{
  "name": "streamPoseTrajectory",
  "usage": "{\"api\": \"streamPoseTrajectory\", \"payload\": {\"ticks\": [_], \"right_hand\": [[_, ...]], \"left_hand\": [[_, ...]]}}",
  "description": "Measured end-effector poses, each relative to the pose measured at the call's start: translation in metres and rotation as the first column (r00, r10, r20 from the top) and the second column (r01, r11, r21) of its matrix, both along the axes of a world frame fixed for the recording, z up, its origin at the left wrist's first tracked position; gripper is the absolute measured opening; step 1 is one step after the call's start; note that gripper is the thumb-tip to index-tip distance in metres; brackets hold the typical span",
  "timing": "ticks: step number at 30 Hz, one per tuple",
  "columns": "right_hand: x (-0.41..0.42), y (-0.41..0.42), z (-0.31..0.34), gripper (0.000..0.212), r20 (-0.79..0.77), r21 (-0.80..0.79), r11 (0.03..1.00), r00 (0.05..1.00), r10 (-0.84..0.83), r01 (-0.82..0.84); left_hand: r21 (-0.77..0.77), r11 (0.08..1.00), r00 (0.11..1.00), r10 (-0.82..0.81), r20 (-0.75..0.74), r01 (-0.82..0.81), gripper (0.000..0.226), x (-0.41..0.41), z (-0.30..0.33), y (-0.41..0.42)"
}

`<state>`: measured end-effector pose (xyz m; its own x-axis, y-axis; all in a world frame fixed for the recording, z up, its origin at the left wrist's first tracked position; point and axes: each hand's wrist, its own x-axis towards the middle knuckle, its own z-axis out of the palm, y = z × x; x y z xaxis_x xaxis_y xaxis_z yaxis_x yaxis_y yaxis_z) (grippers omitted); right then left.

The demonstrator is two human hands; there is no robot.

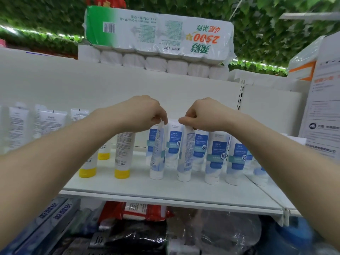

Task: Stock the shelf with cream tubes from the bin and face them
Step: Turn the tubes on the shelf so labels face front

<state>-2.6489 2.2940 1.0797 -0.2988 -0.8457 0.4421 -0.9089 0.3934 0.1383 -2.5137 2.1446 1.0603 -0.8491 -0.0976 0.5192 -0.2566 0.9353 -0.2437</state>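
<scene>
The left hand (145, 113) has its fingers curled down, pinching the crimped top of a white and blue cream tube (157, 153) that stands cap-down on the white metal shelf (165, 192). The right hand (202, 115) pinches the top of a second white and blue tube (185, 155) just beside it, label turned sideways. Both tubes stand near the shelf's front edge. Front-facing blue-labelled tubes (215, 159) crowd the right; yellow-capped white tubes (123, 153) stand left, with bare shelf between.
</scene>
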Motion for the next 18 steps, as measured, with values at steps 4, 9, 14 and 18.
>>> {"api": "streamPoseTrajectory", "payload": {"ticks": [4,9,14,18], "right_hand": [[0.003,0.001,0.000,0.036,0.031,-0.028,1.000,0.999,-0.010,0.011],[0.000,0.005,0.000,0.026,0.099,-0.017,1.000,0.995,0.001,0.000],[-0.008,0.007,-0.002,0.011,0.104,-0.031,0.996,0.991,0.084,-0.081],[-0.010,0.006,-0.002,0.014,0.115,-0.036,0.990,0.984,0.138,-0.135]], "left_hand": [[0.127,0.992,0.999,0.027,-0.037,-0.022,0.041,0.000,-0.002,0.010],[0.130,0.992,0.994,0.020,-0.105,-0.006,0.024,-0.001,-0.002,0.016],[0.194,0.981,0.991,0.019,-0.132,0.007,0.022,0.000,-0.003,0.018],[0.205,0.979,0.988,0.052,-0.148,-0.021,0.029,0.002,-0.001,0.017]]}}
